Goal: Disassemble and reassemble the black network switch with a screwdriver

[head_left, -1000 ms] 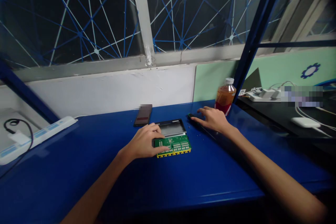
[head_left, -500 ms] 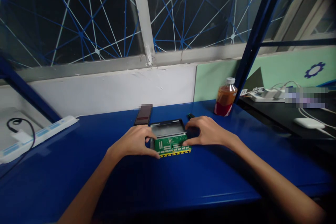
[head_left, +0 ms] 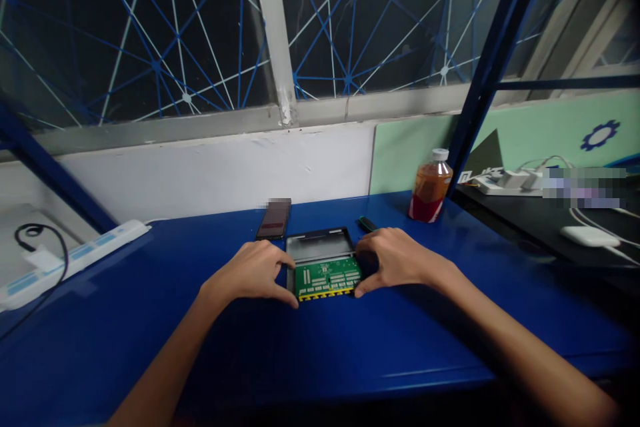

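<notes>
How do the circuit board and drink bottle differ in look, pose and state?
Look: the circuit board is green; the drink bottle is mostly orange and red. Pose: the board lies flat; the bottle stands upright. State: the board sits between left hand and right hand; the bottle is untouched. Both share the blue table.

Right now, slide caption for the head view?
Left hand and right hand flank a green circuit board on a blue table.

Circuit board (head_left: 327, 275): smooth, slight sheen; yellow strip (head_left: 327, 294) plastic-looking. Case (head_left: 320, 247): metal or plastic, can't tell; inside satin. Tbl (head_left: 280, 353): smooth glossy paint. Bottle (head_left: 431, 187): clr glossy plastic. Pwr strip (head_left: 107, 248): wht plastic, semi-matt. Wall (head_left: 215, 180): matt, bit rough.
</notes>
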Demonstrator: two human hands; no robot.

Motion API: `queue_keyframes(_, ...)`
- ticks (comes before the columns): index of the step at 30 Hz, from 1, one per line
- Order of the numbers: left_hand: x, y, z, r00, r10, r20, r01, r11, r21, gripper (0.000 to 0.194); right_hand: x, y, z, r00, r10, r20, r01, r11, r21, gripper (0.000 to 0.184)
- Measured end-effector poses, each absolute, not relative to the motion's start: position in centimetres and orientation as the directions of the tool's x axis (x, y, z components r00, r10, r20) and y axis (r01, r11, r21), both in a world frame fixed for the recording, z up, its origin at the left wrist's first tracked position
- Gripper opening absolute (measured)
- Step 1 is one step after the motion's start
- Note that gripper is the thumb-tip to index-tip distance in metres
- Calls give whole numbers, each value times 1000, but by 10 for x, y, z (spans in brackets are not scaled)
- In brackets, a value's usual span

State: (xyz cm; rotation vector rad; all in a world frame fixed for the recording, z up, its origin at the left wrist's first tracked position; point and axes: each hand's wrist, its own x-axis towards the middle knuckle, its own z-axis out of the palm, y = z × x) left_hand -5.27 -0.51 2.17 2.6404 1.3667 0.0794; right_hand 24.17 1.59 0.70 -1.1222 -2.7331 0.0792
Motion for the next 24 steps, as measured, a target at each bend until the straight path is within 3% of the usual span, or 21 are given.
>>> queue_keyframes(5, -50, -7, 20, 589, 808, 27, 795, -585, 158, 52, 240, 17, 4, -703, 702, 109, 696, 712, -92, 60)
queue_keyframes(24, -40, -10, 19, 520, 853, -42, 854, -519, 42, 59, 238, 16, 3, -718, 690, 88, 685, 723, -83, 57)
